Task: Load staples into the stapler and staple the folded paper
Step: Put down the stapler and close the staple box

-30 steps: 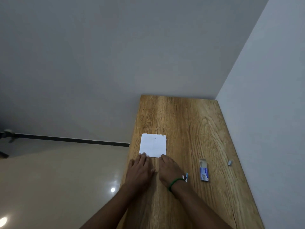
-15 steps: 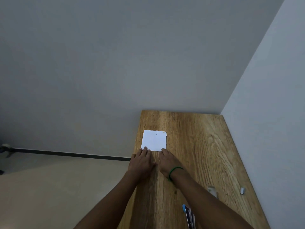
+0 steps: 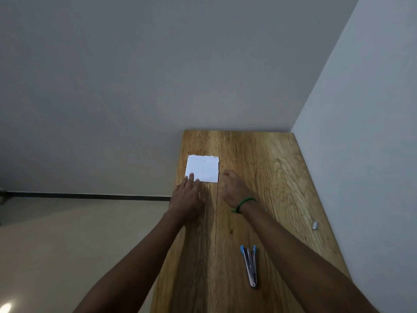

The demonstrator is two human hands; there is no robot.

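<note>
A folded white paper (image 3: 203, 168) lies flat near the left edge of the wooden table (image 3: 259, 159). My left hand (image 3: 187, 197) rests flat with its fingertips on the paper's near left corner. My right hand (image 3: 234, 188), with a green band at the wrist, hovers just right of the paper with fingers curled, holding nothing. A blue and metal stapler (image 3: 250, 265) lies opened out on the table near me, beside my right forearm. A small silver strip of staples (image 3: 315, 225) sits by the right wall.
The table stands in a corner, with a grey wall behind it and a pale wall along its right side. Its left edge drops off to a beige floor (image 3: 67, 245).
My right hand has come off the paper's near edge and shifted right. The camera tilted, so the stapler now shows fully; the staple box seen earlier is hidden behind my right arm.
</note>
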